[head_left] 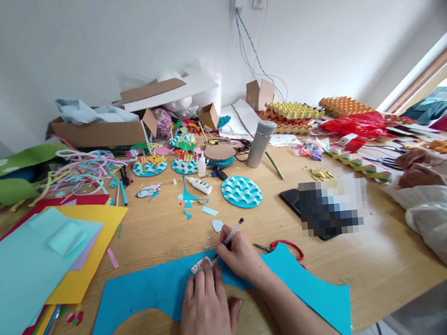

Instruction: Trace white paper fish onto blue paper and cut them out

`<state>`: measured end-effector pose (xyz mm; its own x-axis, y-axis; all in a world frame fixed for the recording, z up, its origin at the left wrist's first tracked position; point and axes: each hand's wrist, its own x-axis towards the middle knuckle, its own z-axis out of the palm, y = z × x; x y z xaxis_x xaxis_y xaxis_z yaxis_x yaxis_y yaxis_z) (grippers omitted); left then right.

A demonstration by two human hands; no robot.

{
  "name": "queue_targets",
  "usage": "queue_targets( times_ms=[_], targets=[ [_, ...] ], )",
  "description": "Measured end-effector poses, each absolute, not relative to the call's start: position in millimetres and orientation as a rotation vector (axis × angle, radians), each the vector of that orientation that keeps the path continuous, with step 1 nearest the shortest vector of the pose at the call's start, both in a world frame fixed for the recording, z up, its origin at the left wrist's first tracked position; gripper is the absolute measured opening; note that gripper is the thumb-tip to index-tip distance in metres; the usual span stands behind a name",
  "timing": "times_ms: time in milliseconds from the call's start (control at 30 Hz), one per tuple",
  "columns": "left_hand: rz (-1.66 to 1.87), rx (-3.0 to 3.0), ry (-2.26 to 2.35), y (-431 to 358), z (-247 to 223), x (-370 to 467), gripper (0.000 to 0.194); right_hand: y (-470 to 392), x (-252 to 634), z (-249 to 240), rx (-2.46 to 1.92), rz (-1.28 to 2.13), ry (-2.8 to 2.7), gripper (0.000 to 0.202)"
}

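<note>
Right fingers (224, 234) grip pen (235, 230); left fingers (209, 279) rest on white cutout (196, 268) atop blue paper (140, 284).

- Bright, diffuse daylight; wood-framed glass window (446, 85) at right.
- Shadows soft on pale wooden tabletop (372, 261).
- Right corners dark, edges stretched.
- Blocky pixelation over black flat device (291, 201).

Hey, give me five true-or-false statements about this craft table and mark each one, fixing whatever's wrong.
1. The right hand holds a pen. True.
2. The left hand grips a pair of pliers. False: its fingers rest on a small white piece above blue paper.
3. The grey flask stands upright. True.
4. The wavy-topped round disc nearest the hands is red. False: it is blue.
5. Nobody else is at the table. False: another person's hands show at the right.
</note>
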<state>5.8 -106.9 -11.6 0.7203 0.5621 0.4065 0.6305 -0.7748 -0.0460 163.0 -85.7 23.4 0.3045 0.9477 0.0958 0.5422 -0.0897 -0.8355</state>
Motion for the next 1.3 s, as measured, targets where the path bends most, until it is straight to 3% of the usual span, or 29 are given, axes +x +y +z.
queue_targets(
  times_ms=[467, 700, 967, 1300],
  targets=[
    [-0.610, -2.768, -0.976, -104, -9, 6, 0.044, -87, 168, 21, -1.806, 0.536, -1.334, 0.016],
    [-0.589, -2.853, -1.065, -99, 4, 8, 0.033, -88, 168, 23, -1.843, 0.524, -1.361, 0.015],
    [-0.450, -2.974, -1.072, -88, 20, 6, 0.040, -95, 163, 35, -1.877, 0.647, -1.310, 0.015],
    [-0.391, -3.007, -1.030, -86, 21, 2, 0.040, -108, 153, 11, -1.800, 0.682, -0.976, 0.017]
  ],
)
